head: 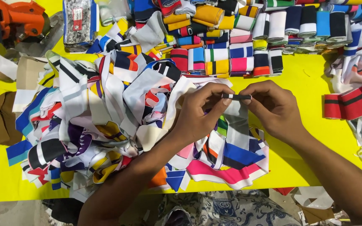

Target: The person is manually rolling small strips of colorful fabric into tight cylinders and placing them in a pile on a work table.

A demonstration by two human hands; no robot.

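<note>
Head view looks straight down on a bright yellow table top [298,79], and much of it is buried. The person's forearms run out of the bottom edge, so elbows and body are cut off. A small folded strip of black-and-white fabric [236,96] is stretched between the two hands; its ends vanish behind the fingertips, and whether it is one layer or several cannot be made out. Its long axis lies level across the picture, left to right, held just above the cloth below. The left hand [200,115] pinches the strip's left end between thumb and forefinger, the other fingers curled under and hidden. The right hand [273,109] pinches the right end the same way, its palm turned down and out of sight.

Beneath and left of the hands sprawls a loose heap of many-coloured striped fabric offcuts [105,121], overlapping so that single pieces are hard to separate. Behind it stand rows of folded, stacked striped bands [248,46]. A wide red band with black stripes [355,102] lies at the right. An orange machine [15,19] is cropped by the top left corner.
</note>
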